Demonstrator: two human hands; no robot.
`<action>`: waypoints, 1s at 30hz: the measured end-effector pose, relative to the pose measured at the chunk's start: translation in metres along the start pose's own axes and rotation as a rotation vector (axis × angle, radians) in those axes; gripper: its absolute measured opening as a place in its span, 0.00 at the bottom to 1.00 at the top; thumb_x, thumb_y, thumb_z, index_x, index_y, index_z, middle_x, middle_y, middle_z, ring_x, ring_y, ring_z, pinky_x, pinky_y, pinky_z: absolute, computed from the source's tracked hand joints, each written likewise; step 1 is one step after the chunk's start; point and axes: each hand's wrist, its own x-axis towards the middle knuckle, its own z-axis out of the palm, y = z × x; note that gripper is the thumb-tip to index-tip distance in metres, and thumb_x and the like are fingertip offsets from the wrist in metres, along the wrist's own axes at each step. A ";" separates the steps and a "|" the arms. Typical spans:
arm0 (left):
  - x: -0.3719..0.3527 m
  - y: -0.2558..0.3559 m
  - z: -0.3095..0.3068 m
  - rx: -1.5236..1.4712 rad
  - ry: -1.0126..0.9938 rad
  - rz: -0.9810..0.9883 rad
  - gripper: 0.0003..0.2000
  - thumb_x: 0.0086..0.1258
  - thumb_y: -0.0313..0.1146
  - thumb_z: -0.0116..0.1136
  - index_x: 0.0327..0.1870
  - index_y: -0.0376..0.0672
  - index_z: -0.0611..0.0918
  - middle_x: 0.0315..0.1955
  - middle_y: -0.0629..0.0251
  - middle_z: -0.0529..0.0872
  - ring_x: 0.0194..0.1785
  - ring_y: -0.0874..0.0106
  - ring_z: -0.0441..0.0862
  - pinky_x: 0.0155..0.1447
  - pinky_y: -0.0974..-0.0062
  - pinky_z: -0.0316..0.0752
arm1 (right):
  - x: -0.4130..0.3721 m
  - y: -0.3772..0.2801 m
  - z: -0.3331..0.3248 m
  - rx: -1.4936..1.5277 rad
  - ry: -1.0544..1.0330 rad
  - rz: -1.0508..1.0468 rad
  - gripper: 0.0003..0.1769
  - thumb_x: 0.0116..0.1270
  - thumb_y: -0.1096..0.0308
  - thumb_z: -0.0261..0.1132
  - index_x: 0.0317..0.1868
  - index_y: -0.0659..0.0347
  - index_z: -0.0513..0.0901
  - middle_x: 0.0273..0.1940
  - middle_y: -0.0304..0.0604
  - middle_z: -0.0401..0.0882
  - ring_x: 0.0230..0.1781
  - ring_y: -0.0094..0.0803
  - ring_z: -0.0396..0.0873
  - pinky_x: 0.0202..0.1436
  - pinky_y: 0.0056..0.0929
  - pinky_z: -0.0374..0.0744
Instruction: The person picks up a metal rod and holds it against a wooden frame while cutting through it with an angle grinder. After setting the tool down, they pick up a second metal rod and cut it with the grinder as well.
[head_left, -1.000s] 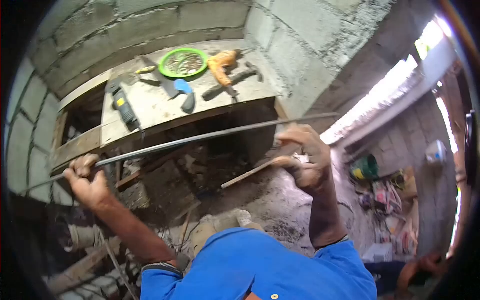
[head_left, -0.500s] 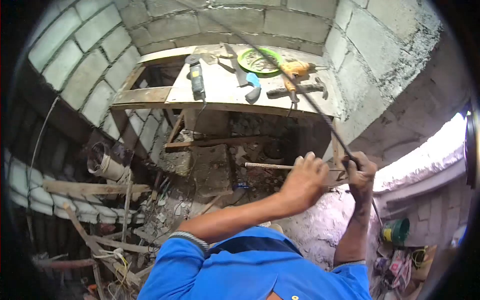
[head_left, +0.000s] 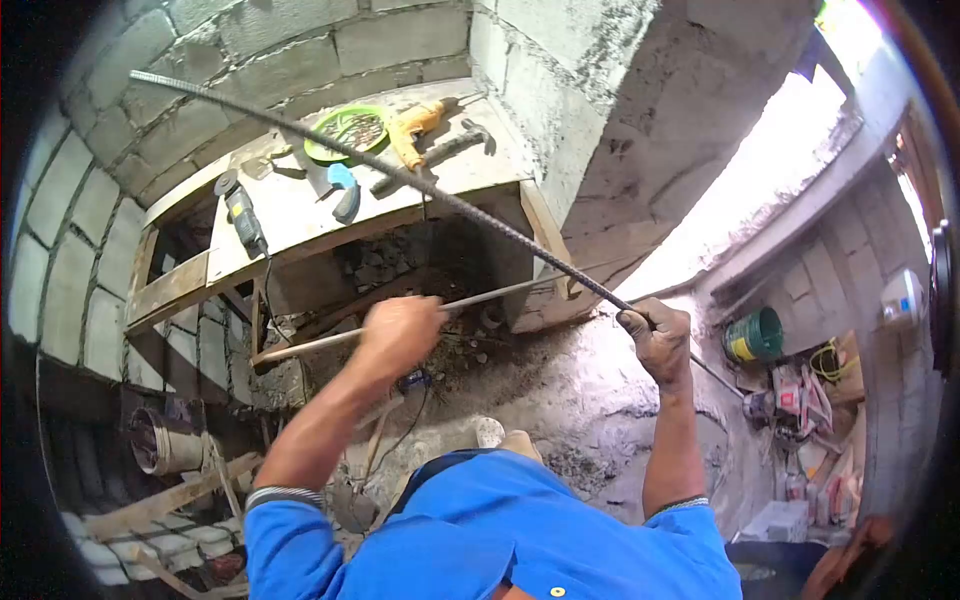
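A long dark ribbed steel bar (head_left: 480,218) slants from the upper left down to the right. My right hand (head_left: 660,340) is closed round it near its lower part. My left hand (head_left: 402,330) is closed on a thinner pale rod (head_left: 325,342), which runs from the lower left up toward the bar. Behind the bar, the wooden workbench (head_left: 370,222) carries a green tray of small metal pieces (head_left: 347,134), a yellow-orange drill (head_left: 412,128), a hammer (head_left: 450,150), an angle grinder (head_left: 243,215) and a blue-handled saw (head_left: 344,190).
Block walls (head_left: 290,45) enclose the corner. At the right are a green bucket (head_left: 755,336) and piled bags and bottles. Timber scraps (head_left: 170,495) and a pale bucket (head_left: 168,442) lie at the lower left. Part of another person (head_left: 850,560) shows at the bottom right.
The view has turned to the right. The ribbed bar now shows its far end at the upper left. My left hand has moved left, away from my right hand, and more of the thin rod shows.
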 end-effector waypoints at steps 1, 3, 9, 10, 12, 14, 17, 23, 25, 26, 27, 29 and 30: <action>-0.021 -0.013 -0.026 -0.051 0.016 0.008 0.14 0.74 0.40 0.56 0.32 0.39 0.83 0.30 0.50 0.86 0.37 0.50 0.86 0.41 0.52 0.79 | -0.002 0.001 0.000 -0.033 -0.018 -0.007 0.17 0.66 0.57 0.75 0.30 0.65 0.85 0.20 0.43 0.80 0.20 0.28 0.76 0.25 0.29 0.74; -0.063 -0.057 -0.060 -0.017 0.036 0.077 0.12 0.73 0.38 0.57 0.32 0.39 0.81 0.27 0.51 0.84 0.34 0.50 0.84 0.40 0.54 0.79 | -0.003 -0.004 0.007 -0.044 0.003 -0.037 0.17 0.64 0.57 0.76 0.29 0.64 0.85 0.21 0.44 0.81 0.19 0.32 0.77 0.25 0.31 0.74; -0.191 -0.109 -0.188 0.045 0.044 -0.293 0.11 0.59 0.32 0.71 0.36 0.33 0.86 0.29 0.51 0.85 0.35 0.54 0.86 0.41 0.62 0.78 | 0.014 -0.038 0.051 -0.074 -0.081 -0.084 0.16 0.62 0.57 0.77 0.28 0.62 0.86 0.23 0.45 0.81 0.20 0.37 0.77 0.27 0.32 0.75; -0.209 -0.122 -0.199 0.064 0.082 -0.310 0.11 0.57 0.31 0.71 0.36 0.33 0.86 0.28 0.52 0.85 0.35 0.54 0.86 0.41 0.62 0.78 | 0.017 -0.036 0.063 -0.057 -0.102 -0.066 0.16 0.61 0.56 0.77 0.27 0.61 0.86 0.24 0.45 0.82 0.22 0.39 0.78 0.29 0.33 0.76; -0.237 -0.133 -0.212 0.157 0.174 -0.324 0.11 0.53 0.29 0.73 0.34 0.33 0.86 0.28 0.53 0.86 0.34 0.56 0.86 0.41 0.62 0.78 | 0.023 -0.040 0.083 -0.031 -0.125 -0.128 0.16 0.61 0.56 0.77 0.27 0.61 0.86 0.24 0.46 0.82 0.22 0.39 0.78 0.29 0.34 0.76; -0.244 -0.126 -0.210 0.240 0.187 -0.348 0.16 0.51 0.29 0.75 0.42 0.36 0.86 0.36 0.56 0.86 0.41 0.59 0.85 0.45 0.64 0.78 | 0.027 -0.044 0.109 0.037 -0.148 -0.193 0.15 0.59 0.58 0.77 0.26 0.60 0.86 0.24 0.46 0.82 0.22 0.41 0.79 0.29 0.35 0.76; -0.234 -0.092 -0.194 0.388 0.264 -0.217 0.42 0.45 0.36 0.81 0.67 0.46 0.76 0.64 0.52 0.75 0.69 0.52 0.70 0.73 0.54 0.65 | 0.029 -0.038 0.133 0.035 -0.217 -0.236 0.11 0.60 0.65 0.75 0.26 0.62 0.86 0.23 0.48 0.81 0.21 0.36 0.79 0.29 0.33 0.76; -0.197 -0.066 -0.143 0.260 0.084 -0.077 0.56 0.45 0.52 0.80 0.80 0.55 0.61 0.79 0.52 0.56 0.82 0.49 0.49 0.81 0.39 0.41 | 0.025 -0.013 0.164 0.154 -0.305 -0.286 0.10 0.60 0.73 0.70 0.25 0.66 0.80 0.22 0.45 0.78 0.24 0.35 0.76 0.31 0.33 0.73; -0.204 -0.073 -0.126 0.392 -0.036 -0.072 0.55 0.50 0.49 0.78 0.81 0.57 0.57 0.81 0.52 0.50 0.83 0.50 0.45 0.81 0.37 0.35 | 0.018 0.013 0.181 0.153 -0.301 -0.321 0.12 0.58 0.68 0.75 0.25 0.63 0.81 0.23 0.48 0.78 0.23 0.41 0.77 0.30 0.37 0.74; -0.211 -0.088 -0.107 0.652 0.099 -0.035 0.48 0.60 0.42 0.72 0.81 0.56 0.56 0.78 0.52 0.54 0.82 0.50 0.50 0.79 0.33 0.37 | 0.016 0.011 0.183 0.129 -0.318 -0.362 0.12 0.58 0.68 0.75 0.25 0.63 0.81 0.23 0.48 0.78 0.23 0.43 0.77 0.30 0.37 0.74; -0.212 -0.092 -0.104 0.658 0.095 -0.055 0.48 0.60 0.42 0.72 0.81 0.56 0.56 0.78 0.52 0.54 0.82 0.50 0.50 0.79 0.33 0.37 | 0.012 0.014 0.184 0.114 -0.352 -0.322 0.12 0.58 0.68 0.75 0.25 0.63 0.82 0.23 0.48 0.78 0.24 0.43 0.78 0.30 0.37 0.75; -0.209 -0.099 -0.106 0.798 0.217 -0.241 0.41 0.65 0.34 0.65 0.80 0.52 0.58 0.70 0.52 0.65 0.79 0.49 0.56 0.76 0.29 0.41 | 0.012 0.027 0.193 0.161 -0.359 -0.327 0.12 0.58 0.67 0.76 0.25 0.63 0.82 0.23 0.48 0.78 0.24 0.42 0.78 0.30 0.36 0.75; -0.205 -0.098 -0.119 0.747 0.263 -0.235 0.38 0.65 0.31 0.62 0.78 0.48 0.60 0.57 0.55 0.73 0.72 0.52 0.67 0.74 0.30 0.49 | 0.014 0.021 0.193 0.169 -0.361 -0.330 0.12 0.58 0.67 0.76 0.25 0.63 0.82 0.23 0.48 0.78 0.24 0.42 0.78 0.30 0.36 0.75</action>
